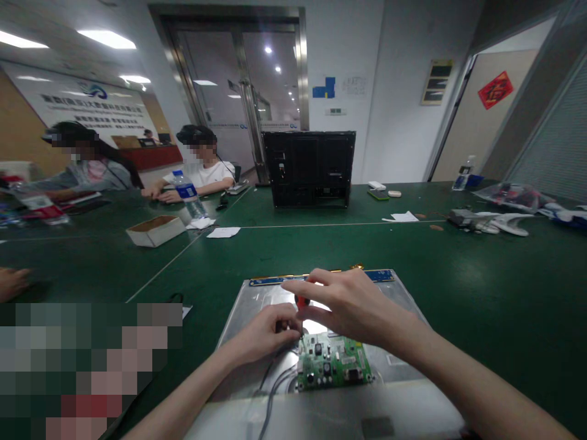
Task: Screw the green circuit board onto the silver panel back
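My right hand grips a screwdriver by its red and black handle, with thumb and fingers around the top. The thin shaft points down, close to upright, at the upper left corner of a green circuit board. My left hand is closed, thumb and forefinger pinched together beside the shaft's lower end. Whatever lies between those fingertips is hidden. Under both hands is a flat silver metal panel, with a narrow blue board along its far edge. Grey cables run from the green board's left side.
Beyond the panel, a black monitor stands on the green table. An open box, a water bottle and papers are at left; white gloves lie right. Two people sit across at left; another hand shows at the left edge.
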The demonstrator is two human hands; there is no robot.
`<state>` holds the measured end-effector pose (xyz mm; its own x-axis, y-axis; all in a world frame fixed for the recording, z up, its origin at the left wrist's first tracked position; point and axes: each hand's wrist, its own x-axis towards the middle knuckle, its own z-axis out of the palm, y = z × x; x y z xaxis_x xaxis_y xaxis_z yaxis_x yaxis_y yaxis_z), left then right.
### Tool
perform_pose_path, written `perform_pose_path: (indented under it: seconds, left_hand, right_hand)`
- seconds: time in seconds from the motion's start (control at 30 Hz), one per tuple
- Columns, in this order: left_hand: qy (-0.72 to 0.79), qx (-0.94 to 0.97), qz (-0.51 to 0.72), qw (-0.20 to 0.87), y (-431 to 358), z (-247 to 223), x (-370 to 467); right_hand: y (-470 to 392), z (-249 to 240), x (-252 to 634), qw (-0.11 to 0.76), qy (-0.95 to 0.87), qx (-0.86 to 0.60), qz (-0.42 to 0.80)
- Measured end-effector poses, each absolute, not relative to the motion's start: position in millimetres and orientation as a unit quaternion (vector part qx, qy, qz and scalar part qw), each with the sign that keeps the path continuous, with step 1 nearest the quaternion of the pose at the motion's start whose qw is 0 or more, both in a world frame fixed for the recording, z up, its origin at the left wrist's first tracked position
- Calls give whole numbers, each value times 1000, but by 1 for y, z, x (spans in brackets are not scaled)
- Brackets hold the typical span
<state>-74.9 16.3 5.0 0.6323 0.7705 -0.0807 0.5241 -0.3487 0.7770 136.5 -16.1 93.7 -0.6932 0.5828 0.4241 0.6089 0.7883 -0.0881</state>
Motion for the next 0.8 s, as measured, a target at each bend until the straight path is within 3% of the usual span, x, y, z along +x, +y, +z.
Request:
perform_pose_path:
  seconds: [0.3,0.53,0.8]
  left_hand:
    - [396,806,154,412,16,6,-75]
    - [399,805,162,409,16,6,-75]
    - [388,808,171,409,17,3,-76]
  right_hand:
    - [-18,97,136,216,-921,-323,5]
    - [-17,96,137,217,-917,-333,-34]
    - [-20,98,137,224,-927,-299,29]
